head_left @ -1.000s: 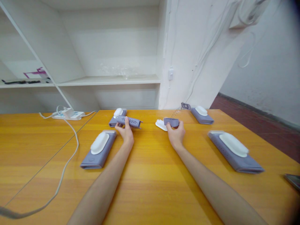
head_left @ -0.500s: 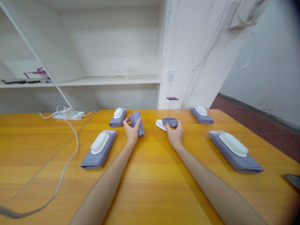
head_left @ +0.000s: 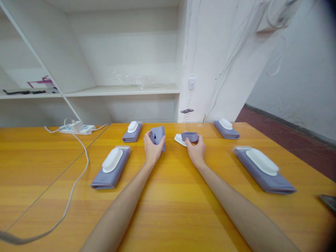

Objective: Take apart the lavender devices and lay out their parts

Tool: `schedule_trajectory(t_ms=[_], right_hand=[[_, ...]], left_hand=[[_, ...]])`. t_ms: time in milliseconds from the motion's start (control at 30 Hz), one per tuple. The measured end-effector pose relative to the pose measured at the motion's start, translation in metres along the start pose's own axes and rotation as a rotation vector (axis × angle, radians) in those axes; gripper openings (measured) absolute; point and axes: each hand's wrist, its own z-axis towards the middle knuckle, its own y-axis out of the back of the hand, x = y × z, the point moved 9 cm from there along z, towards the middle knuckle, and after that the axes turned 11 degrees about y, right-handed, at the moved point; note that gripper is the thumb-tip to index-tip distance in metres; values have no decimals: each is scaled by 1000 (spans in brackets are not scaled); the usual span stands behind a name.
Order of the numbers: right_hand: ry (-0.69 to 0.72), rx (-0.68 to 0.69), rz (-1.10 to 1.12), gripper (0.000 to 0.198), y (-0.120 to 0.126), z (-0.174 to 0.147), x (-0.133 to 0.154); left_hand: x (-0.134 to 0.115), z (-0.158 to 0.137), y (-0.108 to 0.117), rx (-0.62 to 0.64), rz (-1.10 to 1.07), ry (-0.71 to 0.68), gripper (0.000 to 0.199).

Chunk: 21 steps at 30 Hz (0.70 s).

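My left hand is closed around a purple-grey plastic holder with slots in the face turned toward me. It is tilted above the table. In my right hand a small purple-grey plastic tray-like piece is pinched between thumb and fingers, its raised rim showing. A white plastic piece lies just left of that hand, partly hidden behind the tray-like piece. The two held parts are apart from each other.
Purple-grey holders topped with white pieces lie at left front, left back, right back and right front. A power strip with a cable is at left. Shelves stand behind; a dark object lies at far right.
My left hand has moved slightly right and turned the holder, so its slotted face shows instead of the perforated side. My right hand has stayed almost still.
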Motion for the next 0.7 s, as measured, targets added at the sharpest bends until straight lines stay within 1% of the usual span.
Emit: schedule_trajectory(t_ms=[133, 267, 433, 567, 633, 700], right_hand=[[-12, 3, 8, 39, 0, 0, -1], [-13, 16, 7, 36, 0, 0, 0], [-7, 19, -2, 36, -1, 0, 0], [-7, 14, 6, 37, -1, 0, -1], [-7, 15, 15, 37, -1, 0, -1], [-9, 17, 22, 37, -1, 0, 0]], left_hand=[[-3, -3, -3, 39, 12, -12, 54], [-4, -4, -5, 37, 78, -37, 54], [3, -3, -13, 83, 164, -29, 45], [8, -4, -15, 77, 195, -13, 42], [8, -4, -15, 69, 219, -25, 40], [6, -5, -15, 59, 233, -59, 33]])
